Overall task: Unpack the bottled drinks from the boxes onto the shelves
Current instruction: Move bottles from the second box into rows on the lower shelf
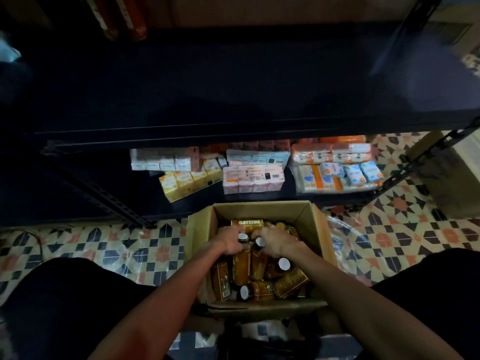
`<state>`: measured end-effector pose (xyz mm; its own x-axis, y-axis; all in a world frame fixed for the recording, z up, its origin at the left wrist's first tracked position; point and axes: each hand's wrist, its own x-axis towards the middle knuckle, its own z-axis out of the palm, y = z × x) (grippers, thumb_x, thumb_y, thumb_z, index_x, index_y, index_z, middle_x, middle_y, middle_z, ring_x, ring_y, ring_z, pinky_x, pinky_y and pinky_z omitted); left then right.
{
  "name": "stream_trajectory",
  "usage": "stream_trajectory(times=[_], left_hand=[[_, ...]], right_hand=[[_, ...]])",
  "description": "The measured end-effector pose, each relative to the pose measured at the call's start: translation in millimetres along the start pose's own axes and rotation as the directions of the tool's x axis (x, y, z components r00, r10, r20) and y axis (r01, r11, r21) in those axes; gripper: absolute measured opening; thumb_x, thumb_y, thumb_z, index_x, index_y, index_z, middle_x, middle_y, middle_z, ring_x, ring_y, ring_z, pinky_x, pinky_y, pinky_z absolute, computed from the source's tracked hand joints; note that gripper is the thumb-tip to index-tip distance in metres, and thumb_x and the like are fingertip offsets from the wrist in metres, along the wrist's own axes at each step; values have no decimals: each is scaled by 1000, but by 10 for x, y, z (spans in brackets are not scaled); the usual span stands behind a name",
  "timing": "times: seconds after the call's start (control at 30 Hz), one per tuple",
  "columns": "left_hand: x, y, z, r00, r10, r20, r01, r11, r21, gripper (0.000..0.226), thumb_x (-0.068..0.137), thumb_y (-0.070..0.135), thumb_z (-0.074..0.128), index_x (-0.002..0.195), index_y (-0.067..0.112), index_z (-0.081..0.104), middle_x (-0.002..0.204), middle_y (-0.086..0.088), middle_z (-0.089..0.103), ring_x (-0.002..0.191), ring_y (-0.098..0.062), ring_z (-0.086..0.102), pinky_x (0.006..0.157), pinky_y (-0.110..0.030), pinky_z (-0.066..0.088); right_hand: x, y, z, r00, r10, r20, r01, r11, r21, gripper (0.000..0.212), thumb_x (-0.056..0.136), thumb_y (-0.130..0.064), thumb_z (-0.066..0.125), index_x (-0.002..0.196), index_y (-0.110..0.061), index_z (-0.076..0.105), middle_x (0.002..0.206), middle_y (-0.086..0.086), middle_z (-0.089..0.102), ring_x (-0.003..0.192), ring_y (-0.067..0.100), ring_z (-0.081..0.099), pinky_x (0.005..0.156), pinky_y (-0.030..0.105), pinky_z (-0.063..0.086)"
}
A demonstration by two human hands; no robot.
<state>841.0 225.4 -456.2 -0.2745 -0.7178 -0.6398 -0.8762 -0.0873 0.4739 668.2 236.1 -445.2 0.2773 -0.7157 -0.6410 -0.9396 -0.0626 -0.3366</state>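
Brown open-topped cardboard box [306, 216] on the floor, both hands down among its bottles.
And look at this: the left hand [231, 241] curls round the neck of one amber, dark-capped bottled drink [241, 266], and the right hand [276, 242] clamps round the neck of the neighbouring bottle [258, 263]. The two hands are almost side by side in the middle of the box. More amber bottles [288, 280] lie jumbled around them, some upright, some on their sides, all inside the box. It sits on the patterned tiled floor [104, 250], just in front of the dark metal shelves [233, 87], whose bottom level carries pastel wrapped packs [253, 178].
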Motion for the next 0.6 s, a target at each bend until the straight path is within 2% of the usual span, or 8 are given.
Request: stream_trajectory(times=[0.1,0.17,0.27,0.37,0.43,0.47,0.53,0.6], left_hand=[[-167,64,11,1000,26,-9,-25,996,83,46,85,37,74,126,23,59,129,-2,59,113,-23,58,96,-40,50],[-274,102,24,999,21,-27,-18,994,104,46,82,36,76,123,24,59,126,-3,60,104,-20,59,89,-37,53],[-428,150,8,998,22,-63,-12,988,154,49,79,37,78,122,26,57,124,-4,53,93,-17,55,78,-31,48],[-564,207,-87,991,41,-125,-15,980,200,54,78,44,76,125,26,55,125,-6,52,100,-22,58,83,-35,51],[-641,280,-187,987,65,-149,-29,972,233,57,77,46,74,127,25,55,125,-7,54,104,-24,60,81,-36,52],[-678,330,-255,984,81,-161,-40,969,244,53,76,46,75,121,24,56,122,-7,56,100,-24,61,75,-34,51],[-754,434,-427,976,118,-184,-67,963,261,40,75,45,75,103,24,56,112,-7,62,88,-22,60,65,-31,46],[-859,552,-652,967,161,-199,-106,959,261,36,75,43,75,96,22,56,101,-5,65,81,-20,61,62,-32,47]], right_hand=[[-143,-12,59,999,-41,-10,41,999,-22,47,88,-21,74,132,-29,59,137,9,52,125,28,54,101,37,45],[-266,-36,74,998,-60,-14,60,998,-21,41,87,-19,74,125,-28,62,130,8,54,119,26,57,98,37,48],[-453,-111,-17,996,-82,-22,81,996,-47,34,83,-24,78,113,-32,64,119,4,59,105,22,61,88,35,51],[-585,-177,-201,992,-103,-67,100,994,-53,22,76,-28,77,86,-38,61,102,0,63,91,22,63,77,37,55],[-680,-241,-371,993,-109,-46,107,993,-53,24,72,-31,77,76,-39,55,97,-1,61,85,19,64,71,35,55],[-785,-327,-489,991,-121,-63,120,992,-30,23,70,-33,77,76,-39,55,95,-2,62,83,17,64,69,35,56],[-524,-12,-493,984,-133,-123,128,991,-44,24,67,-41,74,85,-37,59,92,-8,64,81,11,64,67,35,58],[-356,245,-549,977,-125,-173,121,992,-30,37,65,-56,69,98,-41,61,91,-14,67,87,8,67,66,34,60]])
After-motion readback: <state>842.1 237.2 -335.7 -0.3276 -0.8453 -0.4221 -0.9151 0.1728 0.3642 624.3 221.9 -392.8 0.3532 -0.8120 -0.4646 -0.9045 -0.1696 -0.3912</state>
